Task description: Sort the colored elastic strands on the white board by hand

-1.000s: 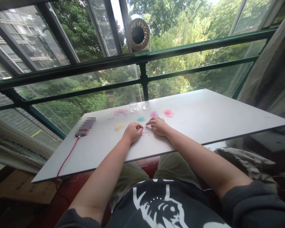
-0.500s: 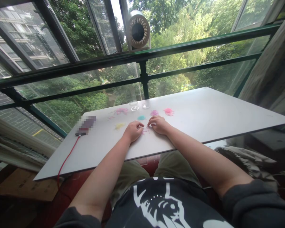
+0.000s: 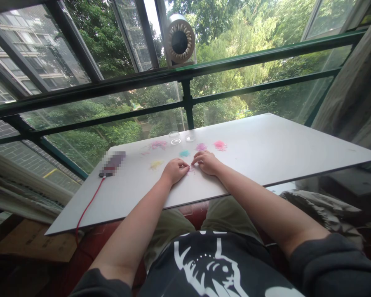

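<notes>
My left hand (image 3: 175, 170) rests on the white table with thumb and fingertips pinched together. Facing it, my right hand (image 3: 206, 162) has its fingers bent down and drawn together, the tips close to the left fingertips. Between and just below them lie a few thin pink pieces (image 3: 191, 170). Whatever the fingertips hold is too small to make out. Small piles lie beyond the hands: teal (image 3: 184, 153), purple (image 3: 201, 147) and bright pink (image 3: 219, 145). A yellow pile (image 3: 156, 165) is left of my left hand, and a mauve pile (image 3: 158, 144) farther back.
Two clear round containers, one on the left (image 3: 174, 138) and one on the right (image 3: 190, 137), stand near the back edge of the white table (image 3: 284, 152). A blurred-out device (image 3: 112, 163) with a red cable (image 3: 89, 202) lies at left. Behind runs a green railing (image 3: 250, 55) with a fan (image 3: 179, 41).
My left hand's fingertips have moved slightly right, nearer the right fingertips, and pinch closer over the pink pieces. The right hand has hardly moved.
</notes>
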